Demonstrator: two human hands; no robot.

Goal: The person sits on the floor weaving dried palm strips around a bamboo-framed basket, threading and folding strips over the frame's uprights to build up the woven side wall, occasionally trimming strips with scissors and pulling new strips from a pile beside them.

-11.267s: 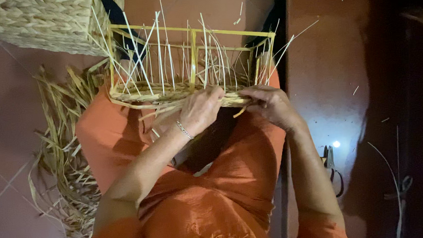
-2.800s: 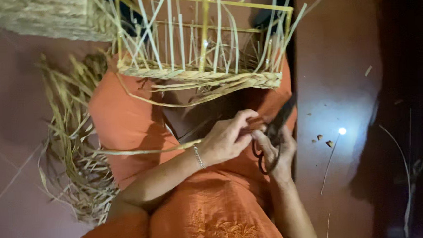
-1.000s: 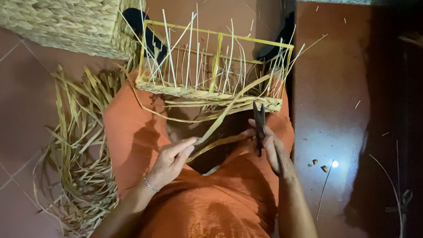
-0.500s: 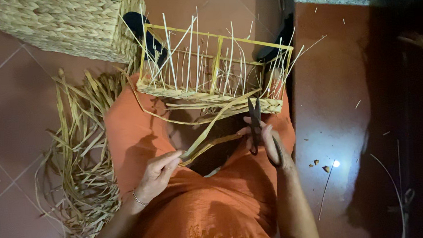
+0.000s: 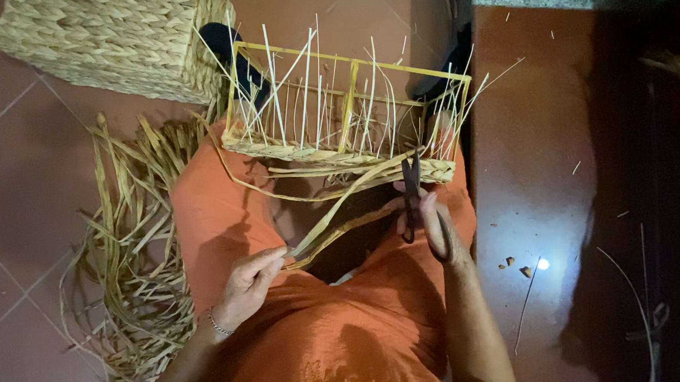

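A half-woven basket on a yellow wire frame rests on my knees, thin upright stakes sticking out of its woven straw base. My left hand pinches the loose ends of two long straw strands that run taut from the basket's near right corner down to my lap. My right hand holds dark scissors, blades pointing up at the basket's near edge where the strands leave it. I wear orange clothing.
A finished woven straw box stands at the top left. A heap of loose dried straw lies on the tiled floor to my left. Dark sandals show behind the frame. A dark red floor with small scraps is on the right.
My left hand has pulled the straw strands down and back toward my lap, drawing them taut. My right hand has lifted the scissors to the basket's near edge.
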